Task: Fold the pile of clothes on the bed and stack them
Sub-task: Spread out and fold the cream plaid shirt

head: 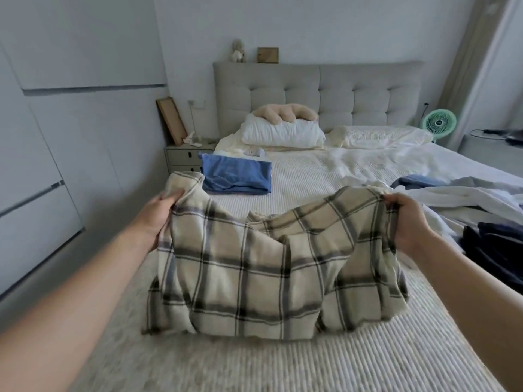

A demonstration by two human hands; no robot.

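A cream plaid garment [263, 275] with dark grey checks hangs in front of me, its lower edge resting on the ribbed bedspread [254, 360]. My left hand [160, 213] grips its upper left corner and my right hand [407, 222] grips its upper right corner, both held above the bed. Between my hands the top edge sags. A folded blue garment [236, 175] lies flat further up the bed on the left. A loose pile of clothes [481, 210], white, blue and navy, spreads along the right side.
White pillows [283, 134] and a beige plush toy [283, 113] lie against the grey tufted headboard [353, 89]. A bedside cabinet [184, 158] stands at left beside white wardrobe doors [56, 137]. A green fan [438, 123] stands at right.
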